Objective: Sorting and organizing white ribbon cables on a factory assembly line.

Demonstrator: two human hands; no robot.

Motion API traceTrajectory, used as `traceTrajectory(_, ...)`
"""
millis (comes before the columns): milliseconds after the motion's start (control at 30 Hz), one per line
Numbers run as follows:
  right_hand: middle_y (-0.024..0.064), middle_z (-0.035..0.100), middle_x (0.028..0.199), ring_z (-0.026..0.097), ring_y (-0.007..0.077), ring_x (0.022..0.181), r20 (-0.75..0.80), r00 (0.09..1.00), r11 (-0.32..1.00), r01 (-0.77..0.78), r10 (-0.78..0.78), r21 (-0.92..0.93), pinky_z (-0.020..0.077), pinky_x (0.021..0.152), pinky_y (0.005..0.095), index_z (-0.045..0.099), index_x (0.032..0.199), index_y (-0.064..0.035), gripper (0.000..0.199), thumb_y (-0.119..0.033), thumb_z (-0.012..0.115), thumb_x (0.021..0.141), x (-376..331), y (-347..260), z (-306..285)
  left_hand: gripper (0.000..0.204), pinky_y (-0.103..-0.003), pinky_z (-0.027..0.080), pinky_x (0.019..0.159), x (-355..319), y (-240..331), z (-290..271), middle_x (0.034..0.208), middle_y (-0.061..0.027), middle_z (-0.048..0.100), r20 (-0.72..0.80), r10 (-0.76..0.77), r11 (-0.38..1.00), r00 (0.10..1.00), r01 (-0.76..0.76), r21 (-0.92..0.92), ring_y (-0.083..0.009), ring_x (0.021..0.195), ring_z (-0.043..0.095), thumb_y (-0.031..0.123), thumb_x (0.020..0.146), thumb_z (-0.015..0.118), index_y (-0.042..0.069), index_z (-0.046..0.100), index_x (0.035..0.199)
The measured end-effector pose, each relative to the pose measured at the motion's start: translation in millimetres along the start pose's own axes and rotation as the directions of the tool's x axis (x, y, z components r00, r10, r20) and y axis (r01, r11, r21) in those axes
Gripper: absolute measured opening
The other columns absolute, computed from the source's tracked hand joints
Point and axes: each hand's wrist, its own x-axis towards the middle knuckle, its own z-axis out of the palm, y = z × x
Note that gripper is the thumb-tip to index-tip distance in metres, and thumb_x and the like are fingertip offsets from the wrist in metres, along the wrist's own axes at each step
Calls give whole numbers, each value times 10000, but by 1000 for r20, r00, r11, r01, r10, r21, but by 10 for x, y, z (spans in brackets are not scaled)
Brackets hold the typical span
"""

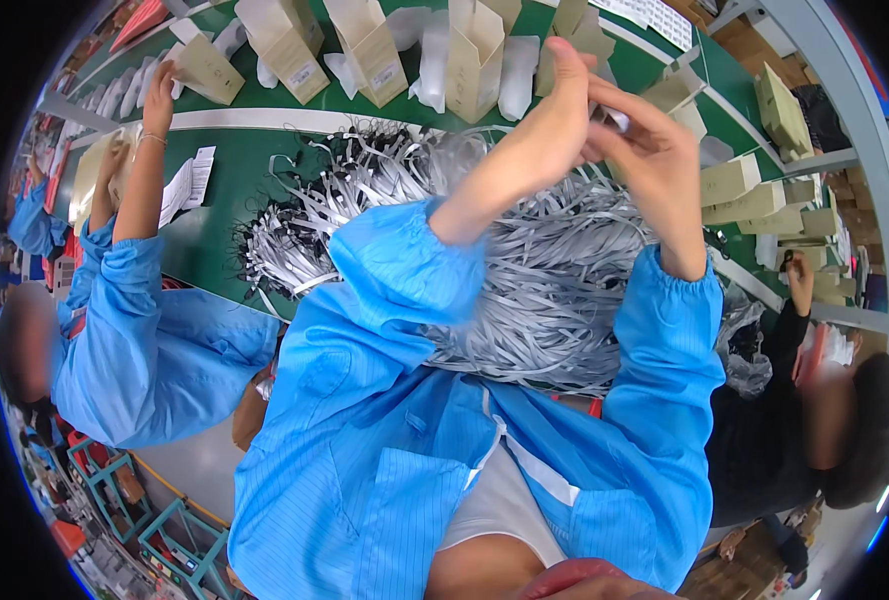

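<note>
My left hand (pixel 539 140) and my right hand (pixel 656 150) meet over the far side of a heap of flat silvery-white straps with dark ends (pixel 554 290). The left hand is slightly blurred, its thumb pointing up and its other fingers mostly hidden where the hands join. On the right, the fingers bend inward against the left hand. A small whitish bit (pixel 616 118) shows between the right fingers; what it is I cannot make out. Just beyond the hands stand open cream cardboard boxes (pixel 476 70) and white wrapped items (pixel 518 80).
A green conveyor (pixel 424 113) with a pale edge strip crosses the far side. Printed sheets (pixel 189 185) lie left of the straps. Co-workers sit on both sides, one in a blue sleeve (pixel 124 290) reaching to a box. Crumpled clear plastic (pixel 742 340) lies right.
</note>
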Motion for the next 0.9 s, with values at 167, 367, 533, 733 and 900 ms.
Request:
traceTrajectory(167,105,744,1005,678,136,916,-4,992,905,117,-130,-408,535,823,249,751,1021,22,176,44,651,879,200,-67,-96,1048,-231,254,449,282,-88,-94,673,-39,475,-9,-81,980,997,78,-185,-81,500,312,850,838,-13,68,322,1450)
traceTrajectory(367,75,751,971,659,98,866,-23,951,855,267,-309,-444,515,785,223,764,1009,8,173,31,662,871,835,-209,-530,1007,-361,460,560,531,-469,-326,771,-165,641,83,-99,989,992,107,-106,-255,644,619,833,888,83,7,459,1325)
traceTrajectory(533,49,758,923,655,81,816,-116,884,696,269,-453,-666,509,747,217,776,1007,-37,162,-25,695,868,1249,-194,-923,636,-478,523,744,472,-982,-201,864,-263,668,-29,-70,567,997,64,822,-458,846,643,553,975,474,-62,582,1095)
traceTrajectory(733,38,763,903,668,69,791,-231,803,546,136,-549,-826,510,714,222,781,1020,-105,180,-54,690,873,1510,102,-951,236,-499,528,759,403,-1472,-172,838,-246,666,7,61,475,998,-35,879,-435,868,654,218,861,666,-4,656,942)
traceTrajectory(900,54,763,899,698,98,819,-148,801,504,210,-580,-838,519,725,243,782,985,-103,166,-46,675,871,1767,691,-1052,77,-485,523,729,362,-1302,-304,805,-200,675,-41,208,519,977,-75,852,-404,831,655,97,800,672,26,692,820)
